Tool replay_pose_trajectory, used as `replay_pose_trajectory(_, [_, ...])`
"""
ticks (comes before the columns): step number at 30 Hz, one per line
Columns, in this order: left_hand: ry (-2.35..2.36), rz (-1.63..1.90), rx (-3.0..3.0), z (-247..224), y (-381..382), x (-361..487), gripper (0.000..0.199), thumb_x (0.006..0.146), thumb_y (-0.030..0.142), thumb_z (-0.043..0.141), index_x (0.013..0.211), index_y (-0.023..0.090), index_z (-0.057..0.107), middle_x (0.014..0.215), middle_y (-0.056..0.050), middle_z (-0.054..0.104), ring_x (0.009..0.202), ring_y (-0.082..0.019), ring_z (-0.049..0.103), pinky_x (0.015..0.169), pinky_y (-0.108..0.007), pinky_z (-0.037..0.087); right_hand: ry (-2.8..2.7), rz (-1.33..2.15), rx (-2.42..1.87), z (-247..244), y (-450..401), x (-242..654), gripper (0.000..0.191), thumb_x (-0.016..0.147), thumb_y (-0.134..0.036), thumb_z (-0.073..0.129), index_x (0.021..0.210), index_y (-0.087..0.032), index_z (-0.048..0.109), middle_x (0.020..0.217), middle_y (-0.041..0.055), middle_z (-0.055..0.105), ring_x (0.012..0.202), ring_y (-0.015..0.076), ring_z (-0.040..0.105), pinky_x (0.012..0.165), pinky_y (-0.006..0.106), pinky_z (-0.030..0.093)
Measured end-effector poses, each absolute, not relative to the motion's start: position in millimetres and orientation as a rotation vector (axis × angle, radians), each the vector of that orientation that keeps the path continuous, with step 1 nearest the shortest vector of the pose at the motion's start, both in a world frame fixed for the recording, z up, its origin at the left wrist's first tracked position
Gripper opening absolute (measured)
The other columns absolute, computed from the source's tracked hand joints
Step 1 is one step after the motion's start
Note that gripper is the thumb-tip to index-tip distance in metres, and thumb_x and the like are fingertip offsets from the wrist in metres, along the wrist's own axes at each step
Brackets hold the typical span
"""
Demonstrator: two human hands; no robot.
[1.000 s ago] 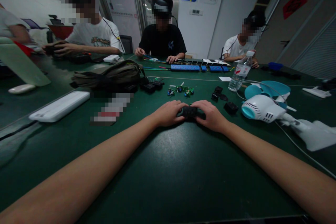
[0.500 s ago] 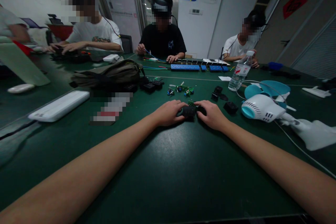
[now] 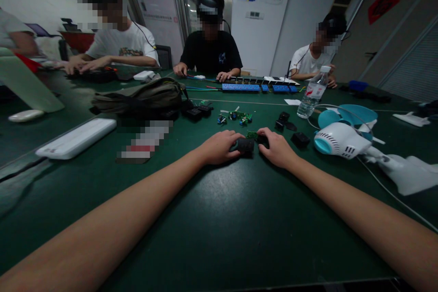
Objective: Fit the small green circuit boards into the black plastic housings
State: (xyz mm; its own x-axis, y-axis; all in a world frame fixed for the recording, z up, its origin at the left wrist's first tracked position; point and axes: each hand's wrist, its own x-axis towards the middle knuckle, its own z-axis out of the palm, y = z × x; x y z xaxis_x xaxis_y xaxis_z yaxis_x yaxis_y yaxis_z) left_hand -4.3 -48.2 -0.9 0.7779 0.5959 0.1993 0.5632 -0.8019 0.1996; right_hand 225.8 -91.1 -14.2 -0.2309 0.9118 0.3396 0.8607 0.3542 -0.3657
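Observation:
My left hand (image 3: 221, 147) is closed around a small black plastic housing (image 3: 245, 145), held low over the green table, thumb and fingers on its left end. Just to the right, my right hand (image 3: 278, 147) is curled, its index fingertip at a small green circuit board (image 3: 252, 135). A dark rounded piece (image 3: 263, 140) shows between its thumb and fingers, partly hidden. A narrow gap separates the housing from my right hand. Beyond my hands lie several loose circuit boards (image 3: 239, 117) with blue parts.
Black housings (image 3: 300, 139) lie right of my hands, near a water bottle (image 3: 313, 93) and a white-and-teal fan (image 3: 342, 139). At left are a white power bank (image 3: 78, 138) and a dark bag (image 3: 140, 98). Co-workers sit across the table (image 3: 219, 219), behind blue strips (image 3: 241, 87).
My right hand has shifted slightly right, with the circuit board moving the same way, widening the gap to the housing. Across the table, a co-worker's raised hand has come down to the tabletop.

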Motion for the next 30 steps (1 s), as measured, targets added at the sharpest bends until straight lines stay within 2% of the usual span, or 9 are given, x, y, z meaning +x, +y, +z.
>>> replay_pose_trajectory(15, [0.921,0.392,2.844,-2,-48,-4,0.04,0.089,0.038,0.059,0.125,0.021,0.058,0.108,-0.009,0.065,0.097,-0.024,0.061,0.086,-0.035,0.047,-2.092,0.078,-1.58,-19,-89,228,0.035,0.084,-0.017,0.058,0.118,-0.018,0.053,0.112,0.0126,0.066,0.107,0.0279,0.06,0.094,0.044,0.047])
replay_pose_trajectory(24, [0.921,0.393,2.853,-3,-47,-4,0.04,0.09,0.039,0.059,0.126,0.021,0.058,0.107,-0.009,0.065,0.097,-0.024,0.061,0.086,-0.035,0.047,-2.038,0.013,-1.555,-19,-83,236,0.025,0.08,-0.011,0.057,0.104,-0.017,0.064,0.107,0.0114,0.065,0.097,0.0231,0.062,0.091,0.036,0.049])
replay_pose_trajectory(30, [0.925,0.379,2.846,-2,-48,-4,0.042,0.09,0.041,0.056,0.126,0.021,0.058,0.108,-0.009,0.065,0.097,-0.025,0.061,0.086,-0.035,0.046,-2.119,0.062,-1.586,-15,-81,237,0.02,0.084,-0.011,0.057,0.098,-0.016,0.071,0.107,0.0123,0.07,0.106,0.0255,0.063,0.099,0.042,0.047])
